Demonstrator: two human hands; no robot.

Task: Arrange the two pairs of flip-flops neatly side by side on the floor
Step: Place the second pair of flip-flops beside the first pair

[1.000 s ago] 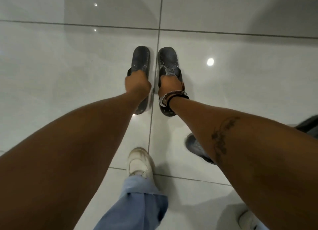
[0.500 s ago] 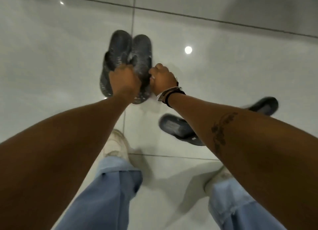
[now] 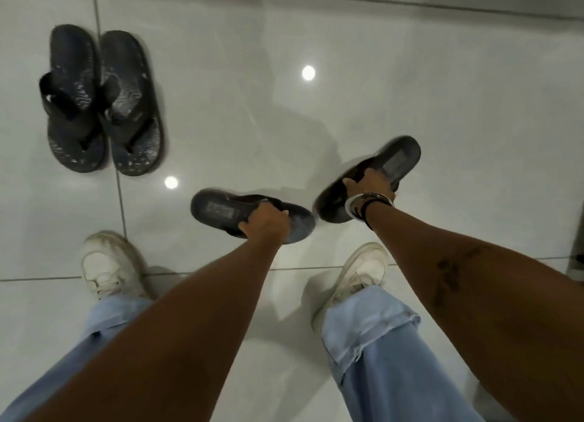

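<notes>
You had four flip-flops: the placed pair [image 3: 102, 105] touching, one flip-flop [image 3: 218, 211] gripped by your left hand [image 3: 267, 221], another flip-flop [image 3: 395, 162] gripped by your right hand [image 3: 371, 183]; open floor [image 3: 347, 74] lay between.

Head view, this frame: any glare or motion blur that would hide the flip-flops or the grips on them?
Head view: two round ceiling-light reflections glare on the glossy tile floor, clear of all footwear. Head view: the flip-flop in the left hand and the one in the right hand are smeared at the edges; the placed pair is sharper.
</notes>
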